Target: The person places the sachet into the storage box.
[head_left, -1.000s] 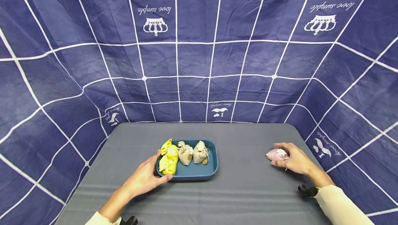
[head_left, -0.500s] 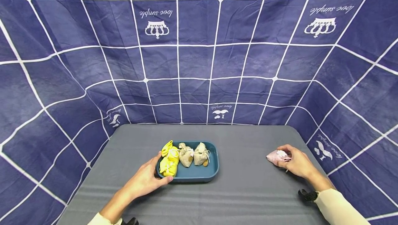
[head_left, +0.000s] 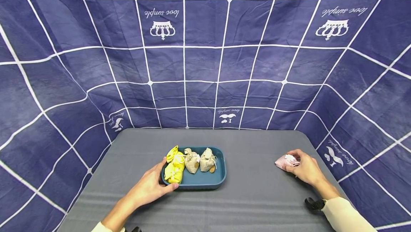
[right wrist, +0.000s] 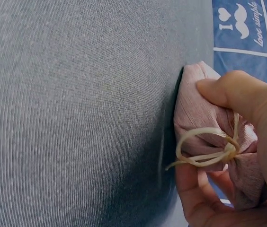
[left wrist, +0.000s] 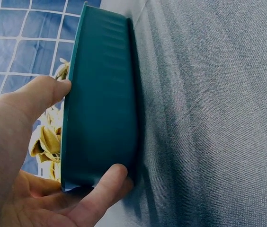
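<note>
The grey bench (head_left: 250,196) carries a teal tray (head_left: 205,180) left of centre. The left hand (head_left: 149,187) grips its near-left corner. A pink pouch (head_left: 284,161) lies well right of the tray, pinched by the right hand (head_left: 306,169), the nearer hand.

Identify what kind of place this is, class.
Probably a staged recording booth: a navy grid-printed cloth backdrop wraps a grey table bearing only a teal tray of small drawstring pouches.
</note>
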`<state>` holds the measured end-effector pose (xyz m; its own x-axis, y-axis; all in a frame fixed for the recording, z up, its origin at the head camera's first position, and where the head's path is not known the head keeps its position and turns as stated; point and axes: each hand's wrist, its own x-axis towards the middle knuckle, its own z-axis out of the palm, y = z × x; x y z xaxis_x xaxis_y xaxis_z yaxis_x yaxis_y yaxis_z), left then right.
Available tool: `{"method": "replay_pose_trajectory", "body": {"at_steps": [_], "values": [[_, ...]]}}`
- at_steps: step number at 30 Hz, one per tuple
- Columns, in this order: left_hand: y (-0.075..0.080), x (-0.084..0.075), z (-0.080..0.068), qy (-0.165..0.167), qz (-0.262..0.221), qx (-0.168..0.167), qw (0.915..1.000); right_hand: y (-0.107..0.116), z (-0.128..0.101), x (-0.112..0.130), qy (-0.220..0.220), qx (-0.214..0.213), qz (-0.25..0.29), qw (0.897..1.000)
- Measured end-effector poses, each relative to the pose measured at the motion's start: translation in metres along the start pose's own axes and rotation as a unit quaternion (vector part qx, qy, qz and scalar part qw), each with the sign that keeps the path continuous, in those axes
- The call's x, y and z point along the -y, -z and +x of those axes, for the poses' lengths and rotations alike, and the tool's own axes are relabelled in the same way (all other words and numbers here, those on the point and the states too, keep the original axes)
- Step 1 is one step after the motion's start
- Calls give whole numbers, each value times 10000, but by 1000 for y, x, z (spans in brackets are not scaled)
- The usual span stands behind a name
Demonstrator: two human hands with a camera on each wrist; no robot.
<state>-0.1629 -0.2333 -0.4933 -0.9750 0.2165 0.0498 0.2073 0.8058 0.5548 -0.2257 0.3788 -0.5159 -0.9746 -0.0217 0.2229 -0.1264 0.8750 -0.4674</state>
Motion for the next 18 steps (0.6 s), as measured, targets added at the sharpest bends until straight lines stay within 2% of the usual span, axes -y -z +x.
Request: {"method": "replay_pose_trajectory", "body": {"at_steps": [4,10,18], "values": [[1,0,-2,25,22,27,10000,-2,0,4,-136,-105,8,9999],[3,0,-3,89,-30,68,9999,-1,1,7,-297,-49,2,9995],[2,0,0,88,-28,129,9999,-1,2,7,-231,-113,-112,9996]]}}
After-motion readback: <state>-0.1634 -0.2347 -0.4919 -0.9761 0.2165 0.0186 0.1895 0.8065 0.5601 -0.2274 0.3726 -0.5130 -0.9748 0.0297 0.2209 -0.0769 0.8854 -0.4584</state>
